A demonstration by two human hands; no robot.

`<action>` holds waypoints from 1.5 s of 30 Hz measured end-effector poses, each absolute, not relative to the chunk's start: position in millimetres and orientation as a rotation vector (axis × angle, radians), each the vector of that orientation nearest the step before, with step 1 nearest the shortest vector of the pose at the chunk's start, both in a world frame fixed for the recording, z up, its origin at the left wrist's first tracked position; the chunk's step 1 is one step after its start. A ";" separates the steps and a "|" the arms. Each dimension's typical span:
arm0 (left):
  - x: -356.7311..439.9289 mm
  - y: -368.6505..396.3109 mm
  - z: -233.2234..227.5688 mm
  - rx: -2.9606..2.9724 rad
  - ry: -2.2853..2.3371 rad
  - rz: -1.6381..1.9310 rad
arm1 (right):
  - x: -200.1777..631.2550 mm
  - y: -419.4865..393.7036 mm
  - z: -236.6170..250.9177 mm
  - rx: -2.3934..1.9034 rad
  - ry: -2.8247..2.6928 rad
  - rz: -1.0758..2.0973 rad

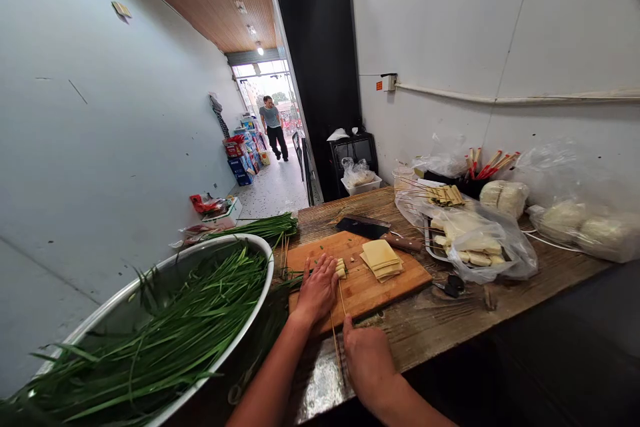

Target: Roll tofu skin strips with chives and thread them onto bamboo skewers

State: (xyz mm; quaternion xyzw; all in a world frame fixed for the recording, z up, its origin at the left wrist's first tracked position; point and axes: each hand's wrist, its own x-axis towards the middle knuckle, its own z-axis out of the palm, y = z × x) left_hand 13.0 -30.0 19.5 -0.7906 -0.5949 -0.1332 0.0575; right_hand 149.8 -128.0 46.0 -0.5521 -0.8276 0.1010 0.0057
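On the cutting board (395, 280), left hand (318, 287) lies flat, fingers pressing down a small row of folded tofu pieces (341, 268). Right hand (367, 355) sits nearer the body at the bench (450, 320) edge, pinched around a thin bamboo skewer (341, 297). Skewer's long axis runs away from the body, tip aimed at the pieces just beyond, beside the left fingertips. A stack of tofu sheets (381, 258) waits to the right.
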 end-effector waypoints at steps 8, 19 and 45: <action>12.5 -30.6 19.0 -2.398 -1.804 -0.404 | 150.1 -125.4 60.3 -1.735 -2.604 0.349; 9.7 -28.7 14.7 -2.401 -1.791 -0.430 | 153.7 -108.1 62.1 -1.688 -2.529 0.355; -18.8 -36.7 21.5 -2.350 -1.945 -0.757 | 185.2 -122.5 16.0 -1.551 -2.158 0.659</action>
